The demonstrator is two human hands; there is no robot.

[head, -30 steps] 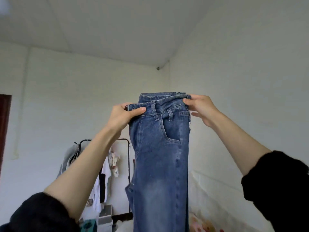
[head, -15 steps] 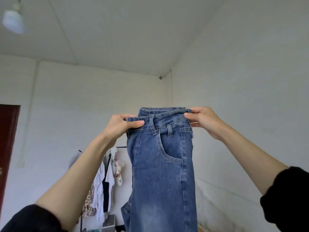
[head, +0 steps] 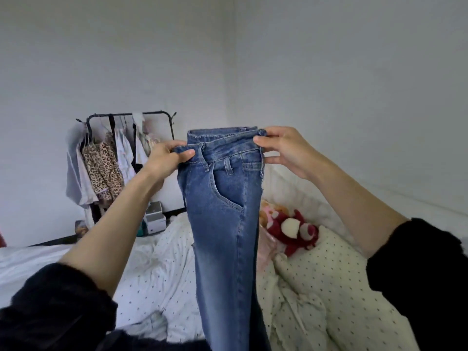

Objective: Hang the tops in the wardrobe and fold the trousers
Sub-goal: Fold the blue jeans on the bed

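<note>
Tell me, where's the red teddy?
In the head view, the red teddy lies on the bed, right of the hanging jeans, beside a dotted cream pillow.

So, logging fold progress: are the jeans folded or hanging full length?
Halved lengthwise only: the jeans hang long from both hands, left hand and right hand, gripping the waistband.

A bed fills the lower part of the frame, spread with a rumpled white duvet [head: 157, 269] dotted with small dark spots. At right centre a red plush bear [head: 295, 230] with a pale snout lies against a cream dotted pillow [head: 336, 279], with another soft toy [head: 269, 211] in pink and tan just behind it. Left of centre, beyond the bed, a small white box [head: 155, 216] sits near the foot of the back wall. Plain white walls [head: 354, 72] meet in a corner at upper centre.
</note>
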